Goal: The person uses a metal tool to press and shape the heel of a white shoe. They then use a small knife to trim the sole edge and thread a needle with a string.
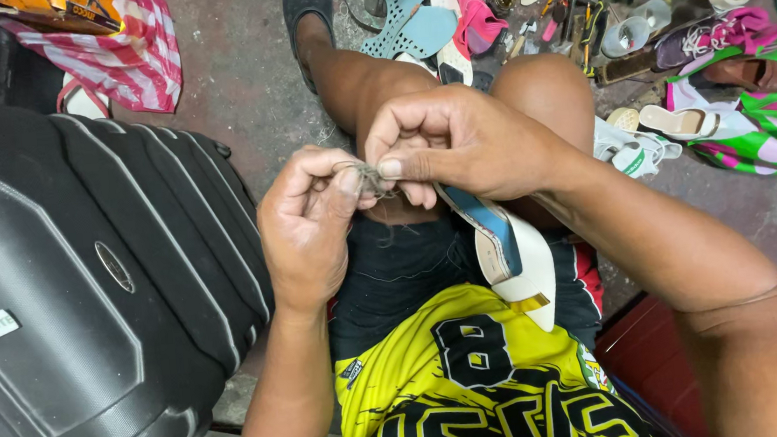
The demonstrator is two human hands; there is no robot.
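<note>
Pinching frayed thread (368, 178), left hand (305, 224), right hand (457, 142) grips closed; stained concrete floor (245, 81), shoe clutter (633, 10).

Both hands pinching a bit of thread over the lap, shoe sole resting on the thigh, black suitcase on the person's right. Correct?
Not quite: the head view shows the black suitcase on the person's left. The rest holds: both the left hand and right hand pinch the thread, and the shoe sole rests on the thigh.

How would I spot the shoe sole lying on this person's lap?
Start at the yellow shirt and look just above it, under the right hand. The sole lies on the lap there: flat, white-edged, with a blue lining, unlike the whole shoes scattered on the floor.
</note>
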